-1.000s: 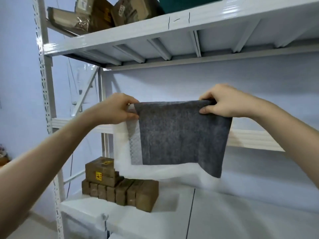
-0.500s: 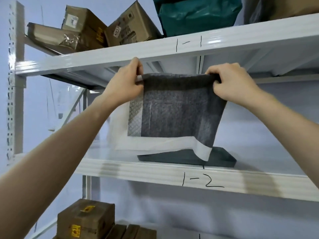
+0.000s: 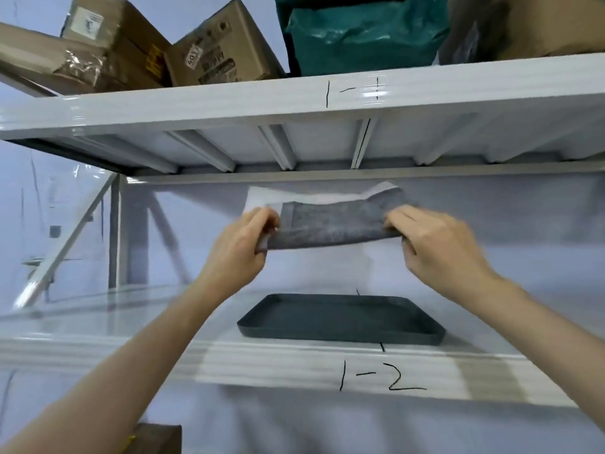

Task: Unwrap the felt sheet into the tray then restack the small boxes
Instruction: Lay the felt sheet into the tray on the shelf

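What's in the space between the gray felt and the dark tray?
Nothing solid. In the head view, only open air and the pale back wall show between the felt, gripped by both hands, and the tray.

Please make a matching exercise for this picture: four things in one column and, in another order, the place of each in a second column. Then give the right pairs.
Things:
1. felt sheet
2. tray
3. green bag
4. brown box

Places:
A. on top shelf 1-1
B. below shelf 1-2, at the bottom edge
C. held in both hands above the tray
D. on shelf 1-2

Pairs: 1-C, 2-D, 3-A, 4-B
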The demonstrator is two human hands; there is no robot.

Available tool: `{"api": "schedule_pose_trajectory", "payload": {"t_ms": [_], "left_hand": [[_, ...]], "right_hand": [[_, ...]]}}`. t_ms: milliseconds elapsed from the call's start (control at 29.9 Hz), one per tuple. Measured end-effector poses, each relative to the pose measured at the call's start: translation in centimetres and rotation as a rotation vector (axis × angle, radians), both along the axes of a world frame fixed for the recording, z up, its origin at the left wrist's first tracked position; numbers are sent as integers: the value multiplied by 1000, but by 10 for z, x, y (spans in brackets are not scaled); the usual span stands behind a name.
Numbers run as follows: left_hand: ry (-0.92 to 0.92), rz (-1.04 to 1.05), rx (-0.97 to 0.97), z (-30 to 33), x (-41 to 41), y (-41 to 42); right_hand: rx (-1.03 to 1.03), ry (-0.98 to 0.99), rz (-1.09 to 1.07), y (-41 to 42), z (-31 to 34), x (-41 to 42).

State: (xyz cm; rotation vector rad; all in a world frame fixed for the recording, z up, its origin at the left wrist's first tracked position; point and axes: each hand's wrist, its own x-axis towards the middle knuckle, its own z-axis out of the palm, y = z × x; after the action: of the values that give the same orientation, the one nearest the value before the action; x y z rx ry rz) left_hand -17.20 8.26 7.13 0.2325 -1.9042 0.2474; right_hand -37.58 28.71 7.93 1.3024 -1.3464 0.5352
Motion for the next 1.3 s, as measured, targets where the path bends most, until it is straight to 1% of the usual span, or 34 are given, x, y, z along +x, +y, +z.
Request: {"api": "schedule_pose_trajectory", "payload": {"t_ms": [67,100,134,200,234,301,367,468,501,568,635,702,735,802,902,935,1002,1102,1169,1203,1303], "left_hand": [[-272,6,113,-39,10,-6],[-386,-10,212,-53,15,-7],[-474,-31,325,-61,20,-7],[-568,-52,517,-69,27,-3],[-573,-65,574,-69,29,0],[-574,-78,605,-67,30,5],[-585,-44,540,-63,28,10],[-580,46,357,-59,19,15],[-598,68,352,-59,16,15],[-666,106,434,-60,13,17],[-721,116,567,-64,13,18],[-690,72,719,-67,17,20],[-677,68,752,-68,18,22],[-670,117,701,-68,16,24],[-632,224,523,-70,4,24],[-628,252,492,-73,-1,25],[-625,272,494,-75,-7,25],[-635,268,498,-78,-6,18],[-646,221,447,-78,0,17],[-609,181,433,-81,4,17],[-374,64,466,-82,18,20]], "right_hand": [[382,-220,-26,6,-34,-3],[544,-325,-30,8,-47,-4],[647,-414,-20,9,-56,-6],[720,-558,33,11,-64,-7],[716,-605,65,11,-64,-9],[711,-634,84,11,-65,-11],[722,-607,40,12,-65,-12],[714,-560,-38,11,-65,-11],[714,-560,-52,10,-66,-11],[745,-618,-48,10,-66,-13],[790,-694,-32,12,-66,-16],[837,-695,-37,15,-64,-15],[842,-692,-44,15,-64,-14],[812,-706,-61,16,-65,-9],[738,-679,-68,11,-65,-5],[715,-676,-56,8,-67,-7],[678,-695,-20,6,-69,-8],[675,-689,-17,5,-71,-10],[641,-677,5,6,-70,-10],[591,-670,28,6,-72,-8],[401,-610,116,10,-73,2]]}}
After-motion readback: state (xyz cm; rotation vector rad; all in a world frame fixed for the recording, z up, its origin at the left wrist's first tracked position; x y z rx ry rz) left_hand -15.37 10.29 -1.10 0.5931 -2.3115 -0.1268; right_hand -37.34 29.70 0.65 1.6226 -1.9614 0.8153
